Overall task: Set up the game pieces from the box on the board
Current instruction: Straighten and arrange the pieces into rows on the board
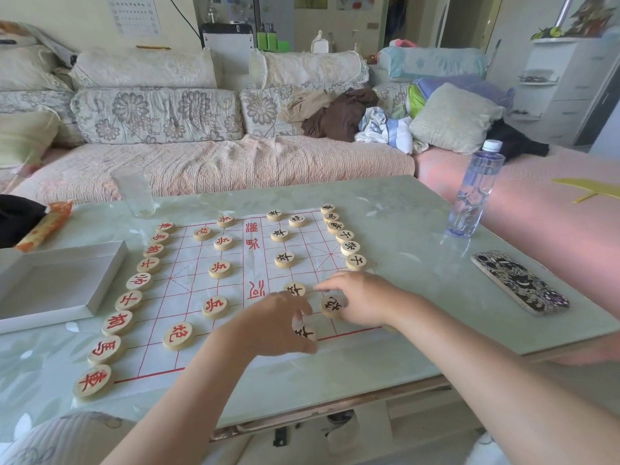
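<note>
Game piece (306, 333) half hidden, pinched by left hand (278, 325), right hand (364, 297) fingers curled, hold unclear

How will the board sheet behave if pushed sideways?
The board sheet shows creases, so probably thin and floppy. It lies on a glossy table, so it may slide or bunch. The pieces standing on it probably weigh it down somewhat.
</note>
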